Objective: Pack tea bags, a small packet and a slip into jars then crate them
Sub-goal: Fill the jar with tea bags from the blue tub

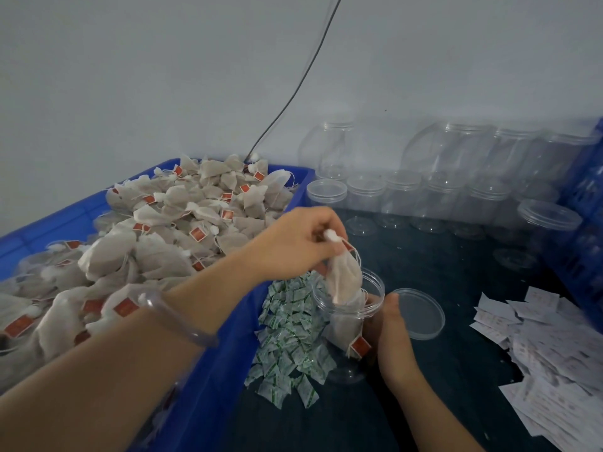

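Tea bags (156, 243) heaped in the blue bin (222, 370) nearest on the left. Slips (554, 360) strewn over the desk (456, 370) nearest on the right. Small packets (290, 334) piled between bin and jar.

Right hand (391, 334) wrapped round the right side of the open jar (341, 370), steadying it. At least one bag inside, its red tag (359, 347) against the clear wall.

Left hand (293, 243) just above, pinching one tea bag (344, 282) by its gathered top, lower end through the mouth.

Likely step: filling, well short of done. Lower straight down rather than drop, to get body, string and tag past the rim. Release only once inside. Keep the jar braced against tipping, and watch for string snagging on fingers.

Lid (421, 314) loose on the desk just beside the right hand. Empty jars (401, 197) ranked along the wall beyond.
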Demonstrator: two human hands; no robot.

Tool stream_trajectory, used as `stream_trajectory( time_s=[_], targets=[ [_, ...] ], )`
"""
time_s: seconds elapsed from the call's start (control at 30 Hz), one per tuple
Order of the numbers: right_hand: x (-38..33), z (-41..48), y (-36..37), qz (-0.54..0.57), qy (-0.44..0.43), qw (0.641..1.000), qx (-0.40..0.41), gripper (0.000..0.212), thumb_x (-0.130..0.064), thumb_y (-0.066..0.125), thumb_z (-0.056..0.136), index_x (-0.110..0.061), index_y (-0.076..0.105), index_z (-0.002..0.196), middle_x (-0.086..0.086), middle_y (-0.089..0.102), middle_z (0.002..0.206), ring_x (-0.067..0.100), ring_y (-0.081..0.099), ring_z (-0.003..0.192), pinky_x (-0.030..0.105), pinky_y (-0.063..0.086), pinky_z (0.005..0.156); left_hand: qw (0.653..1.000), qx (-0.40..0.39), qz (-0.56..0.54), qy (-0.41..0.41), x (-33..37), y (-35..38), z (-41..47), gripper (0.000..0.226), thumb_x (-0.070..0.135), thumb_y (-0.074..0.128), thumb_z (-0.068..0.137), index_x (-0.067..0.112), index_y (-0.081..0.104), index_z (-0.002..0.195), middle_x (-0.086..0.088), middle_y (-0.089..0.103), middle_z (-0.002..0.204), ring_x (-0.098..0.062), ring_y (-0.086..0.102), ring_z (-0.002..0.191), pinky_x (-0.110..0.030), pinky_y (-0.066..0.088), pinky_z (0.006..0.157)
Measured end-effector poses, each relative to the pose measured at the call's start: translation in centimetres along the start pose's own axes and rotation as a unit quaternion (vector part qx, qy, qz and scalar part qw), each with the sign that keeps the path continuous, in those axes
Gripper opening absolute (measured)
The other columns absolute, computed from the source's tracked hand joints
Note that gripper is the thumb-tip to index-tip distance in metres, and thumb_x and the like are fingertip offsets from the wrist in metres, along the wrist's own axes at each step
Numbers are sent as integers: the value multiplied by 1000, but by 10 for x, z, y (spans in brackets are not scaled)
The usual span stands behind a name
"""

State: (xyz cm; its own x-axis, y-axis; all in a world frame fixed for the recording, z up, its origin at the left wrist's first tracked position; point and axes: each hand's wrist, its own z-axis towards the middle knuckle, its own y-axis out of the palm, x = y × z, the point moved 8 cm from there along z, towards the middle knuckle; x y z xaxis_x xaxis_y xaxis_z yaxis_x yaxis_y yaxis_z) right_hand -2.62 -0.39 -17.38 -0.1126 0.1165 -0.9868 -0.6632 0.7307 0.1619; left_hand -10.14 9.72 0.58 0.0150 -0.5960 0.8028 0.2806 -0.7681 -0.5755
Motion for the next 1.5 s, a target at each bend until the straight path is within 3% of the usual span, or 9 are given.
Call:
stream_trajectory(
  time_s=[0.13, 0.3, 0.43, 0.53, 0.67, 0.93, 1.1, 1.23, 1.5],
  targets=[
    [-2, -1, 2, 17, 4, 1000, -7, 92, -96, 39, 60, -26, 74, 108, 11, 73, 112, 27, 67, 111, 56, 43, 105, 988, -35, 149, 36, 1, 14, 2, 13, 11, 65, 90, 23, 60, 90, 5, 67, 93, -13, 66, 88, -37, 55, 84],
    [-2, -2, 4, 18, 5, 1000, -14, 98, -99, 42, 55, -27, 72, 114, 8, 71, 117, 26, 64, 115, 55, 41, 107, 981, -104, 162, 28, -3, 22, -1, 29, 9, 64, 90, 36, 58, 97, 24, 60, 98, 10, 58, 94, -8, 47, 81],
    [-1, -2, 1, -4, 1, 1000, -8, 96, -101, 37, 56, -31, 73, 110, 6, 73, 114, 24, 66, 114, 54, 42, 106, 986, 21, 164, 18, -18, -27, 11, 30, 9, 52, 97, 36, 64, 106, 27, 61, 102, 14, 58, 93, -10, 47, 85],
    [2, -2, 0, -1, 9, 1000, -5, 92, -104, 36, 49, -40, 74, 104, 3, 74, 112, 21, 66, 112, 53, 42, 106, 942, 111, 303, -89, -72, -74, 14, 37, 2, 46, 97, 18, 59, 128, 2, 60, 129, -7, 56, 106, -24, 44, 91],
    [2, -2, 1, 8, 7, 1000, -9, 92, -103, 39, 49, -38, 74, 105, 5, 73, 113, 22, 66, 112, 53, 42, 106, 871, -24, 431, -233, -154, -87, 1, 65, 11, 60, 91, 20, 33, 149, -9, 41, 150, -26, 42, 135, -37, 37, 108],
    [-1, -2, 1, -2, 3, 1000, -7, 90, -102, 38, 50, -40, 74, 103, 4, 74, 110, 20, 67, 110, 52, 42, 106, 791, -12, 601, -109, -146, -68, 19, 41, 28, 68, 84, 29, 59, 124, -4, 43, 132, -23, 38, 125, -37, 44, 99],
    [-1, -3, 1, -1, 11, 1000, -3, 85, -101, 35, 55, -41, 74, 102, 3, 74, 110, 20, 67, 110, 52, 43, 106, 852, 7, 505, -137, -144, -71, 18, 20, 17, 58, 87, 23, 46, 100, -6, 61, 115, -19, 50, 88, -31, 41, 70],
    [1, -3, 1, 5, 16, 1000, -9, 94, -103, 40, 46, -38, 74, 105, 4, 74, 112, 22, 67, 111, 52, 43, 106, 923, 51, 358, -135, -142, -81, 16, 55, 4, 46, 91, 26, 47, 141, -11, 54, 138, -28, 53, 118, -37, 43, 94],
    [-2, -4, 0, 3, 2, 1000, 0, 90, -103, 38, 51, -40, 73, 105, 3, 73, 113, 21, 65, 114, 52, 41, 108, 942, 72, 297, -138, -135, -101, 8, 12, 28, 67, 88, 23, 59, 81, 3, 60, 89, -21, 58, 84, -32, 44, 69]
  ],
)
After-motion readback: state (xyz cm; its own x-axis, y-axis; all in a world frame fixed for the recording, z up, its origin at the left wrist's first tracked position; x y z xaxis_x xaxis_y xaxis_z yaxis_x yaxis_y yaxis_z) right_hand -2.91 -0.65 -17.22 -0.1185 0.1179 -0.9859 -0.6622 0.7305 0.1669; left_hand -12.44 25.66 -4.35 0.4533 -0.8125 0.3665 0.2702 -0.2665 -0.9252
